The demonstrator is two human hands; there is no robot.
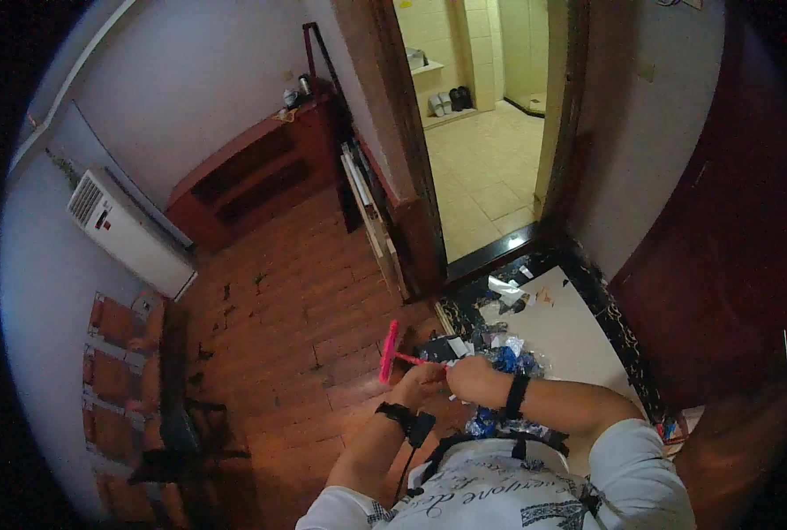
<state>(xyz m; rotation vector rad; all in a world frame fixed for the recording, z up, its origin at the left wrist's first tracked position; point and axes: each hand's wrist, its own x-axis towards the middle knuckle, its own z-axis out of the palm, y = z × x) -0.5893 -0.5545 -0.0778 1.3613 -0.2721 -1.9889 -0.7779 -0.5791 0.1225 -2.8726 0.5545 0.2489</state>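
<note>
Tool [395, 355], pink and T-shaped, held by its handle above wooden floor [278, 309]

A bright pink crosswise head [389, 353] is seen at the lower centre, to the left of both hands, joined to a thin pink handle [409, 359]. By the left hand [421, 377], the handle appears to be closely gripped near the head; by the right hand [481, 382], just beside it, the grip seems closed too, though the fingers are partly hidden. Whether the head is touching the boards cannot be told from above.

The tool is judged to be light and fairly stiff along its length, with a head likely softer at its edge. The handle, being slim and possibly smooth, could be twisted easily by the weight of the head, so it is best held with the hands spaced apart and the head left free.

To the right, crumpled litter [504, 340] is scattered across a pale floor panel [574, 322] before an open doorway, with some pieces partly hidden by the right forearm.
</note>
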